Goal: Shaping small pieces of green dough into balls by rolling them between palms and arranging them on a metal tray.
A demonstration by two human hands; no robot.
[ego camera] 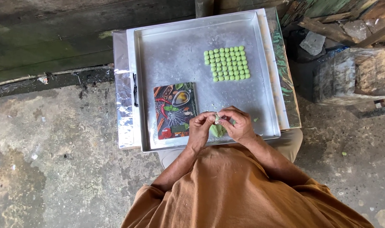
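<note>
My left hand (201, 126) and my right hand (239, 124) meet over the near edge of a large metal tray (175, 55). Both hands pinch a lump of green dough (218, 129) between the fingertips, with the bulk of it hanging under them. Farther back on the tray, several small green dough balls (227, 63) lie in neat rows forming a square. A small rectangular board printed with vegetables and spices (174, 109) rests on the tray just left of my left hand.
The tray lies on a foil-wrapped surface (121, 109) over my lap, above a rough concrete floor (53, 147). Stacked wood blocks and scraps (353, 76) stand at the right. A dark wooden plank wall (53, 33) runs along the back left.
</note>
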